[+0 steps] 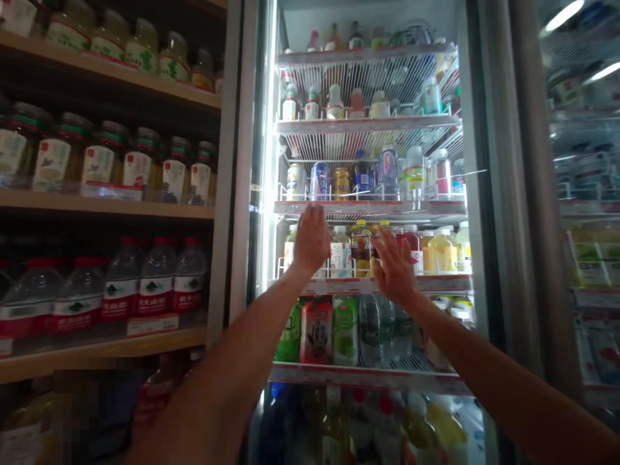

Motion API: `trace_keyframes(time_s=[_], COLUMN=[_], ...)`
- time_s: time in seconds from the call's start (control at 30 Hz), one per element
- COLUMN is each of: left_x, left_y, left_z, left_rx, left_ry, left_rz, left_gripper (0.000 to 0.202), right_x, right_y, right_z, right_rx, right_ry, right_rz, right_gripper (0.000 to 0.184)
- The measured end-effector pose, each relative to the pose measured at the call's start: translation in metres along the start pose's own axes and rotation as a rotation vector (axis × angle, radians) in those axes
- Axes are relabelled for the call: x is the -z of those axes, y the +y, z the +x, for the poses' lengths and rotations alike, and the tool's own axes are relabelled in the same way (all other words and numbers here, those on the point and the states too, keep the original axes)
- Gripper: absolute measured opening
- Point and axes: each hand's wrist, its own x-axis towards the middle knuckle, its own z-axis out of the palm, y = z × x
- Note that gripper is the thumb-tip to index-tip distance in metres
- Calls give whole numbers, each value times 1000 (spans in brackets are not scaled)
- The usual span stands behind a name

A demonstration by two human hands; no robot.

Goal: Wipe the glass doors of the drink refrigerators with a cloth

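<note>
Both my arms reach into a lit drinks fridge. My left hand [312,240] is raised in front of the fourth shelf [349,286], its fingers stretched upward and slightly blurred. Just right of it stands a white-labelled bottle [341,252]; a blue can [320,181] is above its fingertips. My right hand [394,266] is open, fingers apart, in front of yellow-capped dark bottles [361,244] and a red drink bottle [413,248]. Neither hand visibly holds anything. Whether the fingers touch any bottle I cannot tell.
Green and red large bottles [316,330] stand on the shelf below. To the left, a wooden rack [106,201] carries jars and red-capped water bottles [157,274]. A metal door frame [526,194] runs along the right, beside another glass-fronted cooler [588,258].
</note>
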Motion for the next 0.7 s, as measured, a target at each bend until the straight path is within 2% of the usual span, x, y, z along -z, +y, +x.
trace_keyframes(time_s=[0.07,0.1,0.13,0.23,0.27,0.3,0.37,0.47,0.5,0.53,0.57,0.63,0.67,0.7], left_x=[-6,-4,1,18,20,19,9,-6,-7,-5,-1,7,8,6], left_y=[11,6,-5,-43,-47,-44,-20,16,18,13,4,-19,-25,-25], left_z=[-2,-2,-2,-2,-3,-3,-5,-5,-4,-3,-1,5,7,9], left_rx=[-204,-234,-193,148,225,239,117,-263,-336,-323,-226,97,225,288], left_ry=[-83,-96,-76,108,153,164,100,-86,-121,-109,-53,127,197,229], left_rz=[-25,-27,-18,49,65,68,40,-37,-53,-56,-46,-6,9,13], left_gripper=[50,50,50,53,53,53,51,48,48,48,49,53,54,54], right_x=[3,6,9,19,22,23,23,21,21,23,26,34,38,43], right_y=[7,15,26,58,63,64,57,41,41,44,50,66,73,78], right_z=[-4,-7,-11,-25,-28,-31,-33,-32,-33,-35,-39,-48,-53,-57], right_rx=[56,43,6,-158,-187,-188,-115,45,52,29,-14,-106,-134,-143], right_ry=[-1,16,42,105,106,93,48,-15,-10,4,22,48,53,53], right_rz=[-28,-54,-83,-156,-165,-162,-133,-92,-94,-104,-119,-158,-175,-186], right_gripper=[51,51,50,49,49,49,49,50,49,48,47,45,45,45])
